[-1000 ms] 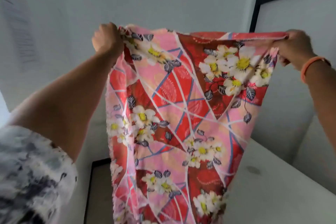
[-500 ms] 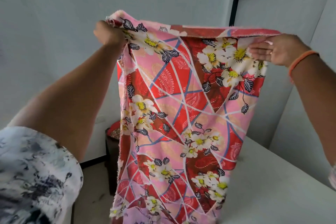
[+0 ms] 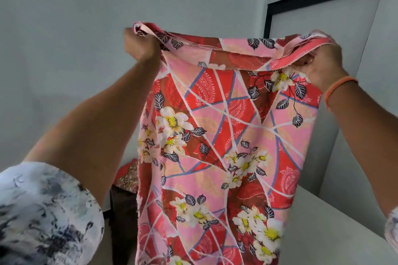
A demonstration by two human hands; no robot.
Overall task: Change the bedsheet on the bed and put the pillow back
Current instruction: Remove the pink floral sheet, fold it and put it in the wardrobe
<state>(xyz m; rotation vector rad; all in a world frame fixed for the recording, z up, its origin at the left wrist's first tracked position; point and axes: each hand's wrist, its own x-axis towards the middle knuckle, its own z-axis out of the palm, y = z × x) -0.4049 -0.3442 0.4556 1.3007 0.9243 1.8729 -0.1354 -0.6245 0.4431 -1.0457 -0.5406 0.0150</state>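
Both hands grip the top edge of the floral bedsheet (image 3: 226, 146), held up in front of the grey wall (image 3: 86, 28): the left hand (image 3: 141, 44) is a fist curled round the left corner, the right hand (image 3: 321, 64) pinches bunched cloth at the right corner. The sheet hangs down, its top edge folded over. At lower right lies a pale bed surface (image 3: 333, 232). A dark stand (image 3: 122, 211) with red patterned cloth (image 3: 128, 175) sits far left. An orange wristband (image 3: 340, 86) circles the right wrist.
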